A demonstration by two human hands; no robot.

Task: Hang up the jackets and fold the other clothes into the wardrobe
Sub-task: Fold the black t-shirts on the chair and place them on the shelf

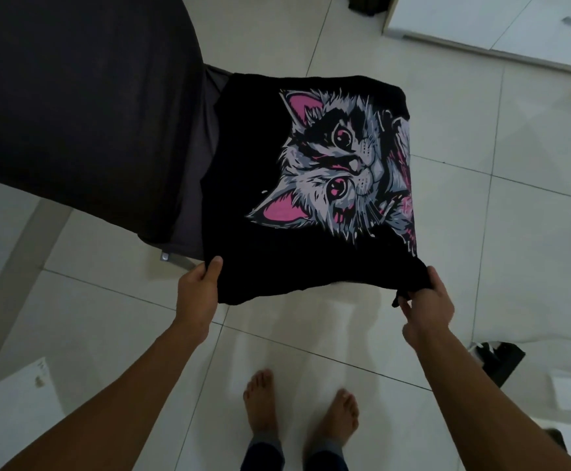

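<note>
Both hands, left hand (197, 288) and right hand (425, 300), pinch the black shirt (243, 198).

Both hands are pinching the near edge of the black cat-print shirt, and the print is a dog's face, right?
Not quite. The head view shows both the left hand and right hand pinching the near edge of the black shirt, but the print is a cat's face with pink ears, not a dog's.

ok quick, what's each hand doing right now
Left hand: pinching the near left corner of the black cat-print shirt.
Right hand: gripping the shirt's near right corner, fabric bunched in the fingers.
</note>
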